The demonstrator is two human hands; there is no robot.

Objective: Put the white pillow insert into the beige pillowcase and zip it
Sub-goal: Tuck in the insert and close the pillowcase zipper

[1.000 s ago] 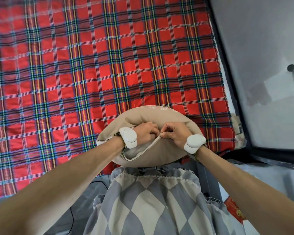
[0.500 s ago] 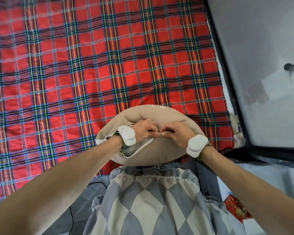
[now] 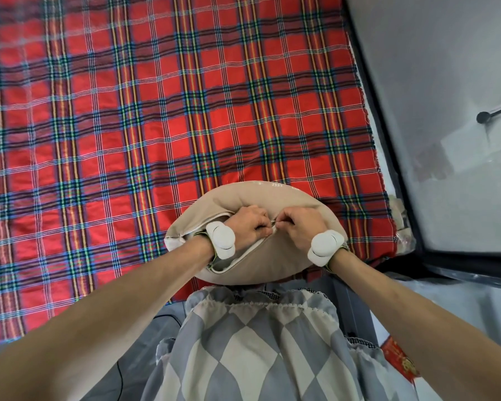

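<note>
Item: beige pillowcase (image 3: 261, 198), stuffed, at near edge of plaid bedspread (image 3: 156, 111). Soft, light, yielding. White pillow insert (image 3: 174, 245) shows at the open left end. Left hand (image 3: 249, 227) grips the seam; right hand (image 3: 301, 230) pinches beside it, slider hidden. Likely best held taut along the zip

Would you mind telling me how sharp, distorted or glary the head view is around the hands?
In the head view, the left hand and right hand, pinching the beige pillowcase, are sharp under even light; toward the head view's edges the plaid cloth looks bowed, its top-left corner soft; at its right, faint reflections cross the grey surface.
</note>
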